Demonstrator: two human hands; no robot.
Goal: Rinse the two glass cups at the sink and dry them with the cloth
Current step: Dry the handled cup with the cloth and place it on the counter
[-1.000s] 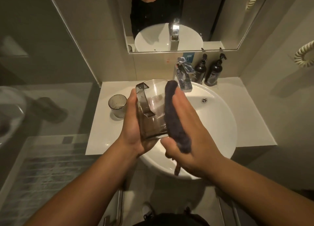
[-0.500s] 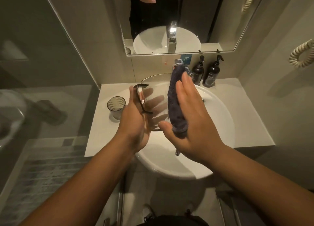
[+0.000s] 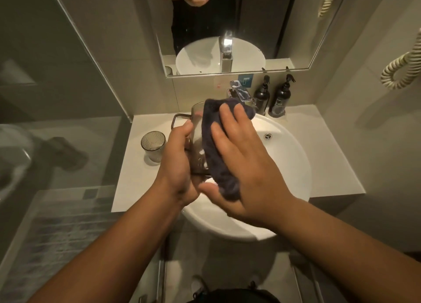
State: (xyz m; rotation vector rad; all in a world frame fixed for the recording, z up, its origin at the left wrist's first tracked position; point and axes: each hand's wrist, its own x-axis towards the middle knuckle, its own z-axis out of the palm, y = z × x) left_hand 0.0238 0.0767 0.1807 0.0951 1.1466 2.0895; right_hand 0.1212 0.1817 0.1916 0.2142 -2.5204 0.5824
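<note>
My left hand (image 3: 176, 166) grips a clear glass cup with a handle (image 3: 196, 138) over the left rim of the white sink (image 3: 284, 166). The cup's handle sticks out to the left above my thumb. My right hand (image 3: 241, 163) presses a dark grey cloth (image 3: 215, 156) flat against the cup's right side, fingers spread over the cloth's top. The cloth hides much of the cup. A second, ribbed glass cup (image 3: 153, 146) stands upright on the white counter (image 3: 136, 184), left of my left hand.
A chrome tap (image 3: 239, 93) stands behind the sink, with two dark pump bottles (image 3: 272, 97) to its right. A mirror (image 3: 227, 29) hangs above. A glass shower panel (image 3: 68, 97) borders the counter on the left. A coiled cord (image 3: 401, 72) hangs at right.
My right hand has swung the cloth from the cup's side up and over its rim, fingers now spread flat. The cup has tilted, its handle now pointing left.
</note>
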